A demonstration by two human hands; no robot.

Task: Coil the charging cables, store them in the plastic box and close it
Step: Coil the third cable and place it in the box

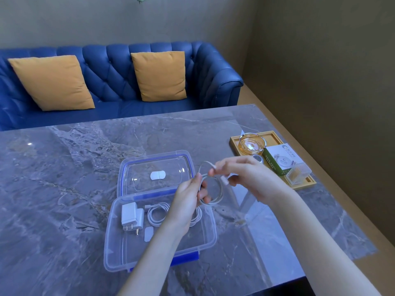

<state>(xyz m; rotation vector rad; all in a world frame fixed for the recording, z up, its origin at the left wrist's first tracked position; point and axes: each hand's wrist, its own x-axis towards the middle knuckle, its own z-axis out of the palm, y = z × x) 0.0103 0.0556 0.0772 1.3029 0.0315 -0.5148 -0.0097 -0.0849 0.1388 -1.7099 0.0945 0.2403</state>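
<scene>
left hand point(185, 201) grip pinches a coiled white cable point(213, 190) above the open plastic box point(119, 251) on the desk point(64, 167). right hand point(245, 176) grip pinches the cable's end. second coiled cable point(158, 212) and charger point(130, 216) lie inside the box; lid point(156, 174) just behind.

Two white cables: one coiled cable point(154, 212) in the box point(211, 229), one held cable point(215, 193) between two hands, the left hand point(186, 201) and the right hand point(250, 178). One charger plug point(130, 216), one lid point(158, 174). Two yellow cushions, the left cushion point(51, 82) and the right cushion point(160, 75), on one sofa point(111, 69). One wooden tray point(275, 137), one glass ashtray point(252, 144).
</scene>
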